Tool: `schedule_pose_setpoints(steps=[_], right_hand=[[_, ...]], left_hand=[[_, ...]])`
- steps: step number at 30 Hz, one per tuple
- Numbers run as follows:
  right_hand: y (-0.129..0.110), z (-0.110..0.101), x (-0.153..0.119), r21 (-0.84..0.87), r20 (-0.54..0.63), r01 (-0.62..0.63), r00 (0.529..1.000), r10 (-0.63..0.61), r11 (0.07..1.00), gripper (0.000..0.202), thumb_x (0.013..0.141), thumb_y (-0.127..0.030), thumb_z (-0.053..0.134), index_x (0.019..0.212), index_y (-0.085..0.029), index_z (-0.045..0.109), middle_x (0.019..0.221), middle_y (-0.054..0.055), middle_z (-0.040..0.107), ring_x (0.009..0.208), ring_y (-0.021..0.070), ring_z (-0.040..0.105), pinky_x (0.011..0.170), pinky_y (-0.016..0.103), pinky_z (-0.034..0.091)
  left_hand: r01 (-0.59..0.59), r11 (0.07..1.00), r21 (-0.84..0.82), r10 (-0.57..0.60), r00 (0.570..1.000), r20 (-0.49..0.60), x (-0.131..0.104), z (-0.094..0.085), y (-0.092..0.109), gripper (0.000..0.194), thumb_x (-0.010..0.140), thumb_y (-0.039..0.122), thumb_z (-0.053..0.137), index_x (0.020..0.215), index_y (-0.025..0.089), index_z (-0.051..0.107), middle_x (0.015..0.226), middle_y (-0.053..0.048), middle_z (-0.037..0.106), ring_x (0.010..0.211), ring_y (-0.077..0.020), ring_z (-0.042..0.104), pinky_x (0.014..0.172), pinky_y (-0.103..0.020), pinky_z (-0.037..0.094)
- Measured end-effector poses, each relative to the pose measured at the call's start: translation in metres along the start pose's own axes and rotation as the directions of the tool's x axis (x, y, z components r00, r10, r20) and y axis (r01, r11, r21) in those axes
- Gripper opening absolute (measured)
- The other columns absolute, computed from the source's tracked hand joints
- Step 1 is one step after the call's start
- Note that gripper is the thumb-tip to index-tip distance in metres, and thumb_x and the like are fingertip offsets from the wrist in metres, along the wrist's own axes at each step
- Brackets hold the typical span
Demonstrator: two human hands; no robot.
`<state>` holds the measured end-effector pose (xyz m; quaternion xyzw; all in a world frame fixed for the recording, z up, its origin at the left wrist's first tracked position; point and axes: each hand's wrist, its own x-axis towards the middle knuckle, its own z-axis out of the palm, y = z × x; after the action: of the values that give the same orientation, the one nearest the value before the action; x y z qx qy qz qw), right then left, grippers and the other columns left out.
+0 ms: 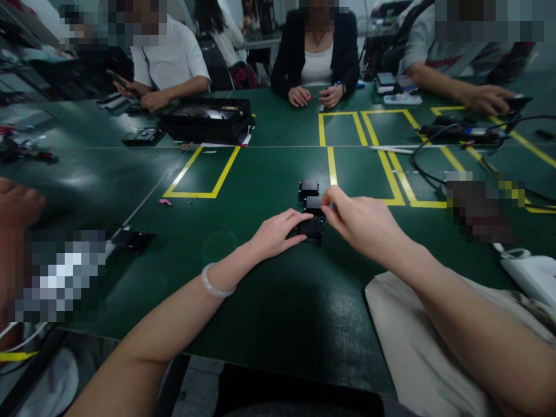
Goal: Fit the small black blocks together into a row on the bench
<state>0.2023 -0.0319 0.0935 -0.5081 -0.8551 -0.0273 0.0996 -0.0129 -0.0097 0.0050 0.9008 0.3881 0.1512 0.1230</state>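
Three small black box-shaped parts with short tabs lie in a rough row away from me on the green table. My left hand (278,231) holds the nearest black box (311,229) from its left side, thumb at the near edge and fingers at the far edge. Just behind it sits the middle black box (313,205), close to the right fingertips. The farthest black box (309,188) stands untouched. At the right side of the nearest box, my right hand (351,214) is closed in a pinch; a thin dark piece shows below the fingers, its kind unclear.
Yellow tape outlines (191,195) mark the green table (260,324). A black tray (204,119) stands at far left. Black cables (419,168) and a dark pixelated object (478,208) lie right. Beige cloth (391,324) hangs over the near edge. Several people sit around.
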Motion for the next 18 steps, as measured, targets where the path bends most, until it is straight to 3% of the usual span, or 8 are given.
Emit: schedule_pose_setpoints(steps=[3,8,13,18], right_hand=[[0.0000,0.0007,-0.0006,0.046,-0.035,0.019,0.999,-0.017,0.999,0.025,0.097,-0.032,0.031,0.110,-0.019,0.047,0.072,0.001,0.065,0.057,0.0168,0.058,0.049,0.026,0.021],[0.0000,0.0016,-0.0003,0.030,-0.021,0.031,0.999,-0.030,0.999,0.027,0.098,-0.039,0.032,0.101,-0.020,0.051,0.070,0.001,0.065,0.058,0.0177,0.059,0.049,0.027,0.020],[-0.0004,0.0020,-0.0003,0.037,-0.042,0.018,0.999,-0.016,0.999,0.024,0.096,-0.031,0.033,0.110,-0.019,0.048,0.070,0.001,0.065,0.056,0.0175,0.058,0.049,0.026,0.021],[0.0004,0.0014,-0.0007,0.054,-0.027,0.032,0.999,-0.031,0.998,0.026,0.097,-0.039,0.033,0.103,-0.020,0.050,0.068,0.001,0.064,0.057,0.0175,0.059,0.049,0.026,0.021]], left_hand=[[0.000,1.000,-0.006,0.000,1.000,0.000,-0.0002,-0.0008,0.0006,0.047,0.093,0.034,0.053,0.137,0.026,0.040,0.120,-0.008,0.053,0.104,-0.0215,0.058,0.084,-0.033,0.050],[0.008,1.000,0.006,-0.008,1.000,0.002,-0.0001,0.0002,-0.0001,0.046,0.092,0.034,0.053,0.135,0.025,0.041,0.119,-0.007,0.054,0.101,-0.0211,0.058,0.083,-0.033,0.050],[-0.001,1.000,-0.002,0.001,1.000,-0.001,0.0002,0.0010,-0.0010,0.047,0.092,0.034,0.054,0.137,0.026,0.040,0.120,-0.007,0.053,0.104,-0.0213,0.058,0.085,-0.033,0.050],[0.002,1.000,0.009,-0.002,1.000,-0.005,0.0000,0.0014,-0.0009,0.046,0.092,0.034,0.054,0.135,0.025,0.041,0.120,-0.008,0.054,0.102,-0.0212,0.058,0.083,-0.032,0.050]])
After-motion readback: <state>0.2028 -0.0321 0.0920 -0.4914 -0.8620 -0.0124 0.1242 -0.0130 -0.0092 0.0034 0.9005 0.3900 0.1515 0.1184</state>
